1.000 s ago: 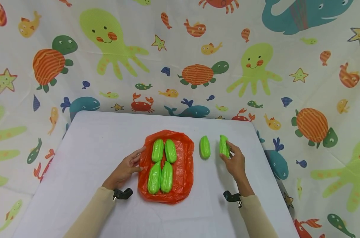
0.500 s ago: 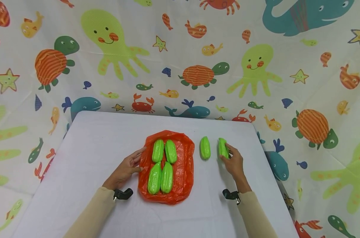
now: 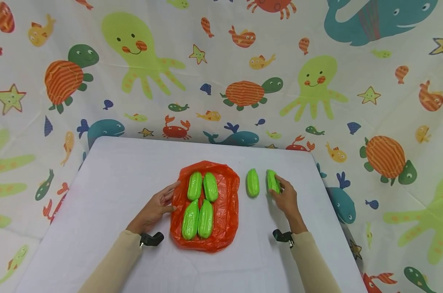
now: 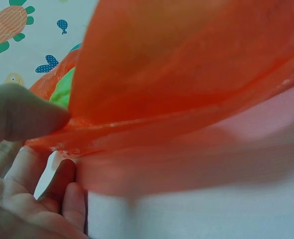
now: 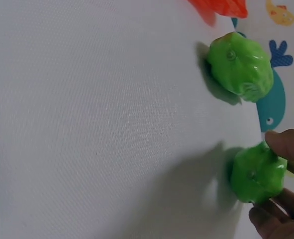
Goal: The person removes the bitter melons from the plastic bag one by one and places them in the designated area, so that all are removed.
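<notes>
A red plastic bag (image 3: 225, 219) lies spread on the white table, with several bright green ridged gourds (image 3: 206, 219) on it in two rows. My left hand (image 3: 153, 209) pinches the bag's left edge, thumb above and fingers below. In the left wrist view the thin red plastic (image 4: 187, 84) rises in front of that hand. My right hand (image 3: 286, 199) grips another green gourd (image 3: 272, 181) between thumb and fingers, right of the bag. Its rounded end (image 5: 254, 174) faces the right wrist camera. A loose gourd (image 3: 252, 183) lies between the bag and the right hand.
The white table (image 3: 133, 171) extends around the bag on all sides. Behind it hangs a curtain (image 3: 214, 53) printed with sea animals, meeting the table's back edge. Each wrist carries a small black camera mount (image 3: 151, 239).
My right hand has moved slightly left with the gourd, nearer the loose one. My left hand stays at the bag's edge, and the gourds on the bag have not moved.
</notes>
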Available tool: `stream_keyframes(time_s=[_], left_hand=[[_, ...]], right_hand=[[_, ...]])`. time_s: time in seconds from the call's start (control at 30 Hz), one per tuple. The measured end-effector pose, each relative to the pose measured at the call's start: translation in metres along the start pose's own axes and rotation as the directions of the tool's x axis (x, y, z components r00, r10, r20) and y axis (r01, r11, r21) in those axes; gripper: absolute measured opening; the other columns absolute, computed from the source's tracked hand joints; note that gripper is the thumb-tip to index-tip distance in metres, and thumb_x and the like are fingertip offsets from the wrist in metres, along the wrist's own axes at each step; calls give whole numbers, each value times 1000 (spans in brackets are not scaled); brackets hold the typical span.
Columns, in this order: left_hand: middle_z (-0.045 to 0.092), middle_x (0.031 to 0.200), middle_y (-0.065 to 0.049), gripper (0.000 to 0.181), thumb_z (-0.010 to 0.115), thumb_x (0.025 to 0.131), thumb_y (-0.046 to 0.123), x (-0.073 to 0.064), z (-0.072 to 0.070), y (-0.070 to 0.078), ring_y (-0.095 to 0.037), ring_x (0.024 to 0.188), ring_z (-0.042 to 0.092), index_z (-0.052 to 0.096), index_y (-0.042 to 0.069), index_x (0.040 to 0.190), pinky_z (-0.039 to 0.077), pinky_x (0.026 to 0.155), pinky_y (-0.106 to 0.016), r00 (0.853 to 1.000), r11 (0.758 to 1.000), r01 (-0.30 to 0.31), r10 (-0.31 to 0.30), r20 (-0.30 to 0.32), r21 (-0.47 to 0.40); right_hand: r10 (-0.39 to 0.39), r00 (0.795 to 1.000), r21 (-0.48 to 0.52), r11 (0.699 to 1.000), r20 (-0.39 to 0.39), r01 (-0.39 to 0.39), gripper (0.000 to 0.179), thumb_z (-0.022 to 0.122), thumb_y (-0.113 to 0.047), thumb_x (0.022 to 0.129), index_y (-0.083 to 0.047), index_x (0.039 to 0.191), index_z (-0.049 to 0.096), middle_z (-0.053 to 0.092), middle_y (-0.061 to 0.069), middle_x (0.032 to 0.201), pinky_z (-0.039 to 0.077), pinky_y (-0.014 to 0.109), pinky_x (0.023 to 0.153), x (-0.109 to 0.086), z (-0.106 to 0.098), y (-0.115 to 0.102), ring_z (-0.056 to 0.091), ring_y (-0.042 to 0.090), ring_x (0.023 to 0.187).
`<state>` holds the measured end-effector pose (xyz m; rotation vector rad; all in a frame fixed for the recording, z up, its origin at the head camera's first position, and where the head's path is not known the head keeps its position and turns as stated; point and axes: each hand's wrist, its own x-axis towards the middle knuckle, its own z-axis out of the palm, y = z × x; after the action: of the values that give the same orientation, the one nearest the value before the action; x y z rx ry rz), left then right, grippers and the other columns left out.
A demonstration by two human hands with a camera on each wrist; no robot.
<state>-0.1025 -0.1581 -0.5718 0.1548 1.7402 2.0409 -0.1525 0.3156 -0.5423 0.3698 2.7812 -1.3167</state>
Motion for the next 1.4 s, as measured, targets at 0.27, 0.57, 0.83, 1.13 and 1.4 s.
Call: stream_keyframes(time_s=[0.27, 0.57, 0.83, 1.13, 1.4], left_hand=[[24, 177, -13, 94, 67, 92, -11, 0, 1, 0, -38, 162, 24, 25, 18, 171, 52, 108, -19, 1000, 1000, -2, 2, 4, -9], [24, 177, -14, 94, 65, 91, -13, -1, 1, 2, -39, 162, 23, 24, 17, 171, 52, 107, -19, 1000, 1000, -3, 3, 5, -14], [24, 176, -17, 94, 65, 91, -12, -2, 2, 4, -42, 162, 24, 22, 15, 171, 53, 105, -18, 1000, 1000, -5, 5, 2, 3], [22, 176, -18, 95, 66, 91, -12, -2, 2, 4, -44, 162, 22, 21, 13, 171, 52, 106, -17, 1000, 1000, -18, 18, 10, 2], [22, 176, -19, 95, 66, 91, -12, -2, 2, 4, -45, 162, 22, 21, 12, 171, 52, 106, -18, 1000, 1000, -19, 19, 15, 2]], right_hand=[[4, 1000, -46, 999, -22, -5, 74, 75, -11, 97, -14, 163, 43, 40, 21, 168, 36, 57, 127, -1, -3, -1, 37, 42, 157], [-97, 988, -67, 994, -120, 90, 75, 80, -8, 93, -18, 161, 48, 44, 15, 167, 37, 51, 128, -18, -4, -17, 39, 37, 157], [-230, 953, -35, 973, -198, 227, 75, 85, -9, 89, -19, 157, 53, 50, 13, 162, 45, 50, 123, -44, 5, -42, 44, 32, 154], [-283, 939, 25, 956, -196, 293, 75, 86, -11, 88, -27, 155, 56, 52, 8, 161, 49, 52, 117, -68, 30, -70, 47, 28, 152], [-305, 941, 89, 943, -146, 320, 73, 86, -16, 89, -33, 152, 56, 54, 2, 159, 51, 52, 115, -77, 62, -80, 53, 28, 147]])
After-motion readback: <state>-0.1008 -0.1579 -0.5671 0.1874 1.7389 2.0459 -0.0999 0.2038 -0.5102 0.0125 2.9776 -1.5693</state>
